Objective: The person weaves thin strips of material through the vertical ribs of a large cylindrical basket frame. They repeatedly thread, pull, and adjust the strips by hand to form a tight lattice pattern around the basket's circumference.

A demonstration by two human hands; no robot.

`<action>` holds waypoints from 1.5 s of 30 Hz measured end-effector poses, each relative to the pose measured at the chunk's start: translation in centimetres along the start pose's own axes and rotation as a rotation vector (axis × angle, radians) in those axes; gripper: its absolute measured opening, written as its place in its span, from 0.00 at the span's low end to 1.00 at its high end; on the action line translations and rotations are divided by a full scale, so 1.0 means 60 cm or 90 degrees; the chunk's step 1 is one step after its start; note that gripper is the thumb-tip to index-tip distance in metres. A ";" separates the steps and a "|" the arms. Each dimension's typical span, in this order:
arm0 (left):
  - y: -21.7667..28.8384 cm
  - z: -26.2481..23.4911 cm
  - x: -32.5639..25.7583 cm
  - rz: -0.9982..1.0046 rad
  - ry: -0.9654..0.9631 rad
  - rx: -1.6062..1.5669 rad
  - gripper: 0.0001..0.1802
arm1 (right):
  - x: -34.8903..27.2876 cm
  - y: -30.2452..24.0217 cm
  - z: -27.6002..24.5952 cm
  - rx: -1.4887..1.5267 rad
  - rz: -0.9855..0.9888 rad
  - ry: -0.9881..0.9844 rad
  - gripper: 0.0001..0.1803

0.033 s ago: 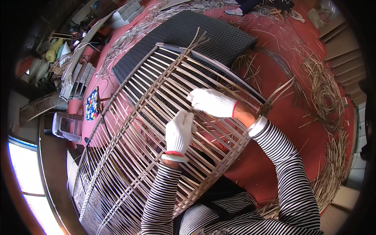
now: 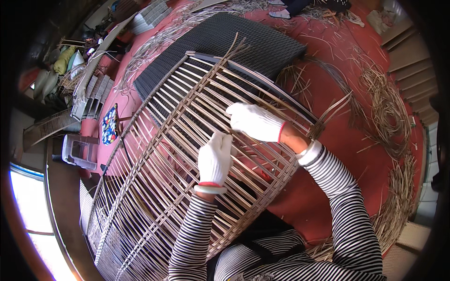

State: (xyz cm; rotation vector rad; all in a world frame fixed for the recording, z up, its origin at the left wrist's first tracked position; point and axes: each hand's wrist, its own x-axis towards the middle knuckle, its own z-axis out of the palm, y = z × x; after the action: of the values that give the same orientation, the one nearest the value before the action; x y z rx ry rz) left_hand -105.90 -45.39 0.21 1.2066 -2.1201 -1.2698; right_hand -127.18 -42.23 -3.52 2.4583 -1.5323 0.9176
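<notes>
A large curved frame of pale brown wicker strands (image 2: 187, 112) leans across my lap, with woven bands crossing its long parallel strands. My left hand (image 2: 214, 161), in a white knitted glove with a red cuff edge, is closed over the strands near the middle of the frame. Just beyond it and to the right, my right hand (image 2: 255, 122) wears a matching glove, its fingers bent and pressed together at the strands. Both sets of fingertips appear to pinch wicker strands; exactly which ones is hidden. Loose strand ends (image 2: 335, 110) stick out at the frame's right corner.
Behind the frame lies a dark woven panel (image 2: 225, 37) on the red floor (image 2: 318, 196). Coils of loose strands (image 2: 386, 112) lie to the right. At left are a clear plastic bin (image 2: 80, 151) and a colourful patterned item (image 2: 110, 125). Another person's foot (image 2: 280, 14) shows at the top.
My right hand has shifted very slightly over the strands. My left hand and the frame stay almost where they were.
</notes>
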 end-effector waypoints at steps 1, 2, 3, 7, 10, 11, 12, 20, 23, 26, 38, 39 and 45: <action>0.009 0.007 -0.001 0.037 0.010 0.140 0.15 | -0.004 -0.012 -0.009 0.091 0.177 0.020 0.06; 0.016 0.009 -0.005 0.152 0.040 0.226 0.13 | -0.012 -0.012 -0.030 0.007 0.131 0.084 0.06; 0.024 0.010 -0.004 0.207 0.035 0.302 0.12 | -0.021 -0.015 -0.051 -0.084 0.075 0.150 0.05; 0.052 -0.009 0.056 0.304 0.197 0.306 0.11 | -0.026 0.016 -0.127 -0.144 0.234 0.027 0.06; 0.065 -0.010 0.093 0.356 0.127 0.293 0.13 | -0.017 0.028 -0.161 -0.031 0.136 0.109 0.08; 0.069 -0.011 0.101 0.376 0.053 0.226 0.14 | -0.011 0.030 -0.166 -0.045 0.059 0.128 0.08; 0.073 -0.009 0.107 0.414 -0.009 0.175 0.17 | -0.005 0.028 -0.166 -0.038 0.112 0.118 0.08; 0.034 -0.033 0.105 0.311 -0.122 0.211 0.21 | 0.003 0.064 -0.115 0.050 0.161 0.139 0.13; -0.007 -0.055 0.070 0.279 0.084 0.285 0.20 | -0.033 0.072 -0.099 0.052 0.279 0.101 0.14; -0.031 -0.040 0.026 0.347 0.069 0.474 0.19 | -0.054 0.065 -0.073 0.135 0.437 0.121 0.15; -0.015 -0.076 0.069 0.192 0.248 0.219 0.11 | -0.012 0.057 -0.117 0.191 0.281 0.124 0.12; -0.002 -0.077 0.075 0.196 0.193 0.179 0.14 | -0.003 0.044 -0.127 0.162 0.311 0.134 0.10; 0.074 -0.014 0.096 0.067 -0.166 -0.147 0.17 | 0.018 -0.008 -0.145 -0.079 0.098 0.171 0.10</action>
State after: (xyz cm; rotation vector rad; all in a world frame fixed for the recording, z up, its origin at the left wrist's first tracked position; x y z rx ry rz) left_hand -110.65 -49.61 3.86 0.8611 -2.1051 -1.6463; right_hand -130.23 -39.45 4.23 2.0591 -1.6439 1.0891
